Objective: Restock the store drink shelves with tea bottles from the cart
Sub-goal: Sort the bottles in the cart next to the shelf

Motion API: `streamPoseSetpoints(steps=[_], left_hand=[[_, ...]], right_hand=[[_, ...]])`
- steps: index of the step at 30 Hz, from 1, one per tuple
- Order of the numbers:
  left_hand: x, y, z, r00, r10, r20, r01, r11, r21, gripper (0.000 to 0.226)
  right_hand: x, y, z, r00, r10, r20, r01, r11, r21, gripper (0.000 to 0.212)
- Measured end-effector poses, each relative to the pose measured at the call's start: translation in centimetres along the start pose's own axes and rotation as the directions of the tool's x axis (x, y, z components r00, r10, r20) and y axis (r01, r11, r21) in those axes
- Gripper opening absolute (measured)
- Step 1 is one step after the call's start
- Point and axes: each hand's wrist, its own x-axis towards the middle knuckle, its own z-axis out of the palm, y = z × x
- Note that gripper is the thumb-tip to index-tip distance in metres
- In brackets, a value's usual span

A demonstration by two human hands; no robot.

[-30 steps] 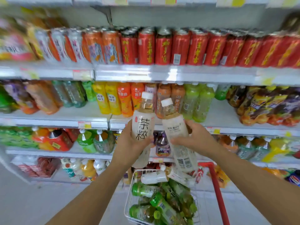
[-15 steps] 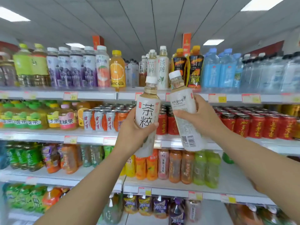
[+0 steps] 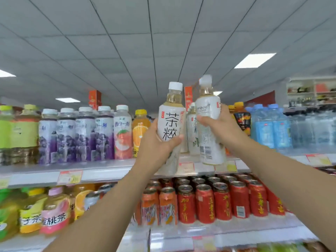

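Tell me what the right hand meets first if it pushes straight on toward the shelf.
Probably the shelved tea bottles standing on the top shelf; the held tea bottle in the right hand would touch them first. Depth is unclear.

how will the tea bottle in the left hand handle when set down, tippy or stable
The tea bottle in the left hand looks full to the neck, so probably heavy and stiff. Tall and narrow, it may tip if nudged.

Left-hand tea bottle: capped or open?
Capped. A white cap sits on the neck of the left-hand tea bottle, which the left hand grips roughly upright.
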Motion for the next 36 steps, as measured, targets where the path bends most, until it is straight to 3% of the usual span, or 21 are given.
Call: streamPoseSetpoints(steps=[8,13,18,24,30,33,36], left_hand=[[7.1,-5.6,-0.1,0.996,0.085,0.021,-0.083,0.993,-0.080,0.050],[9.0,-7.0,1.3,0.996,0.091,0.003,-0.090,0.983,-0.161,0.051],[10.1,-7.6,2.7,0.993,0.112,0.029,-0.105,0.981,-0.163,0.053],[11.0,-8.9,4.4,0.997,0.037,0.070,-0.024,0.983,-0.183,0.054],[11.6,-10.3,5.4,0.996,-0.058,0.073,0.068,0.987,-0.146,0.056],[12.0,-10.8,5.6,0.992,-0.103,0.070,0.112,0.982,-0.149,0.051],[12.5,-11.1,5.2,0.984,-0.148,0.097,0.162,0.975,-0.151,0.046]], right_hand=[[5.7,3.6,5.5,0.977,-0.060,-0.205,0.048,0.997,-0.065,0.053],[7.0,6.4,6.5,0.969,-0.074,-0.237,0.041,0.989,-0.142,0.059],[7.8,8.0,6.2,0.971,-0.098,-0.218,0.030,0.955,-0.295,0.078],[8.0,8.6,5.1,0.965,-0.080,-0.249,-0.031,0.910,-0.413,0.085],[8.1,9.0,3.5,0.983,0.013,-0.182,-0.078,0.931,-0.357,0.082],[7.5,8.7,2.4,0.992,0.118,-0.049,-0.126,0.967,-0.222,0.068],[6.6,8.3,1.2,0.981,0.167,0.099,-0.143,0.967,-0.213,0.064]])
